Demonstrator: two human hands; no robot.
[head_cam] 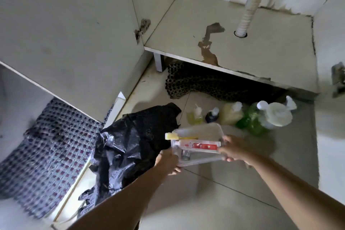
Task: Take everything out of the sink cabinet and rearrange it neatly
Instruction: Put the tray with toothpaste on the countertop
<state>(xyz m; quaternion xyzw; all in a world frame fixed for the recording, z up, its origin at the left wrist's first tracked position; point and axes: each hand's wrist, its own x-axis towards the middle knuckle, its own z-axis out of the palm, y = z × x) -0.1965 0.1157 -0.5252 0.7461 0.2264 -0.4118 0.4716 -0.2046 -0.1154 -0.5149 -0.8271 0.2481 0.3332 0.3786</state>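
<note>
Head view: left hand (166,162) and right hand (233,148) both grip clear plastic tray (201,155) by its ends, above floor. Tray carries tube (197,144), yellow brush (175,136). Black plastic bag (128,147) just left. Beyond, bottles (231,114) clustered on floor. Farther, cabinet floor (252,43) bare, stained, only drain hose (248,5). Emptying looks done; neat restocking remains.

Glossy crinkled black plastic bag (134,136), clear plastic tray (201,136), woven checked cloth (52,151).
</note>
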